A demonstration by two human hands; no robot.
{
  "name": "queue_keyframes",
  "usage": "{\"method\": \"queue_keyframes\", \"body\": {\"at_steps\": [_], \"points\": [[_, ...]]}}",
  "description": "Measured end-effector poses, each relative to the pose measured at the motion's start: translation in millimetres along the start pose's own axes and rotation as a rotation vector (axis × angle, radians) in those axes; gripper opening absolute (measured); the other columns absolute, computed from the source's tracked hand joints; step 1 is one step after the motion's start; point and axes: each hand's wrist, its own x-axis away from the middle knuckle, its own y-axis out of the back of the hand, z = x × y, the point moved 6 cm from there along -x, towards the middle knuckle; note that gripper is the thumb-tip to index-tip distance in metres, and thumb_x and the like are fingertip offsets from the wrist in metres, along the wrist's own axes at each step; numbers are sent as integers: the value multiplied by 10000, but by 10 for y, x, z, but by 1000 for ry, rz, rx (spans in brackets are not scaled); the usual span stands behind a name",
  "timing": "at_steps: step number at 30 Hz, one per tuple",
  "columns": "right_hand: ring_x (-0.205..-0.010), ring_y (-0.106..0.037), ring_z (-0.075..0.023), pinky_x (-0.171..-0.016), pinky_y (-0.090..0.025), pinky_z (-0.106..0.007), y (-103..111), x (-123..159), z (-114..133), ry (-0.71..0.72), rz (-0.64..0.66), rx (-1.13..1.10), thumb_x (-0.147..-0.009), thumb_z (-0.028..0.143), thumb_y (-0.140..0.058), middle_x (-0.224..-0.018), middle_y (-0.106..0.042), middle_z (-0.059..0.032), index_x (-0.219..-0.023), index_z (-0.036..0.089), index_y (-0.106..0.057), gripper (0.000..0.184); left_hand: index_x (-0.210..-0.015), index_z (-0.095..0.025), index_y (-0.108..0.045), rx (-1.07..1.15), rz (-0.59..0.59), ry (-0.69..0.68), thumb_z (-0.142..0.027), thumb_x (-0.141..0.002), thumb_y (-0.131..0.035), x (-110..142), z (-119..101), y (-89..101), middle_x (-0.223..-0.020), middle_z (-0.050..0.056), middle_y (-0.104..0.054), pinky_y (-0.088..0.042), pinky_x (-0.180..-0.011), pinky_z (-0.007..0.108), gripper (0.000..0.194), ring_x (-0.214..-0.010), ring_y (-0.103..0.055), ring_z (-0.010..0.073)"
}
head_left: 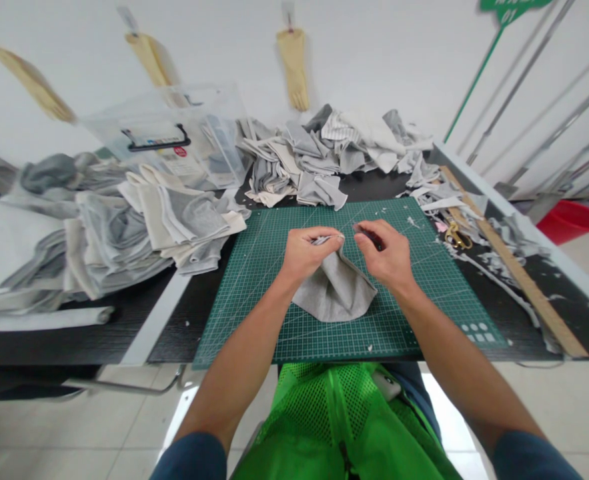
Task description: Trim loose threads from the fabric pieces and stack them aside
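My left hand pinches the gathered upper edge of a grey fabric piece. The rest of that fabric hangs down and spreads over the green cutting mat. Just to the right, my right hand is closed around a small dark tool, mostly hidden by the fingers. A short tip of it points toward the pinched edge, with a small gap between the two hands.
Folded fabric stacks lie left, and a fabric heap sits behind the mat. A clear plastic box stands back left. On the right are a wooden ruler, gold-handled scissors and scraps. Yellow gloves hang on the wall.
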Motion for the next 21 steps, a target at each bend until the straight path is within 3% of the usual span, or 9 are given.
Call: {"method": "queue_keyframes", "body": {"at_steps": [5, 8, 12, 16, 21], "points": [[-813, -630, -180, -748, -511, -346, -41, -1, -85, -118, 47, -82, -896, 382, -726, -963, -715, -38, -1078, 218, -709, 246, -851, -196, -836, 5, 6, -19, -326, -790, -821, -12, 25, -4, -855, 52, -818, -591, -780, 322, 144, -797, -746, 197], [-710, -561, -142, -662, -468, -303, -102, 2, -120, -213, 89, -192, -852, 402, -768, -856, -649, 3, -1104, 211, -689, 327, -865, -201, -821, 34, 42, -70, -322, -805, -819, -26, 43, -18, -864, 47, -802, -557, -767, 307, 135, -796, -722, 179], [-634, -495, -121, -601, -417, -280, -125, 4, -203, -327, 71, -287, -869, 420, -746, -749, -614, 22, -984, 200, -726, 249, -847, -210, -791, 143, 129, -160, -355, -813, -824, -40, 48, -44, -903, 51, -767, -537, -811, 323, 153, -857, -700, 184], [-687, -567, -138, -624, -446, -284, -165, 30, -279, -407, 123, -362, -878, 490, -755, -853, -729, -19, -1003, 201, -790, 316, -821, -207, -769, 215, 191, -181, -353, -807, -824, -43, 57, -72, -946, 62, -756, -538, -862, 350, 157, -926, -704, 205], [-821, -669, -188, -730, -523, -323, -219, 53, -240, -365, 189, -413, -894, 553, -746, -934, -773, -39, -1053, 225, -821, 372, -845, -186, -732, 163, 194, -113, -283, -815, -794, -28, 91, -117, -912, 50, -749, -528, -813, 312, 119, -866, -692, 174]]}}
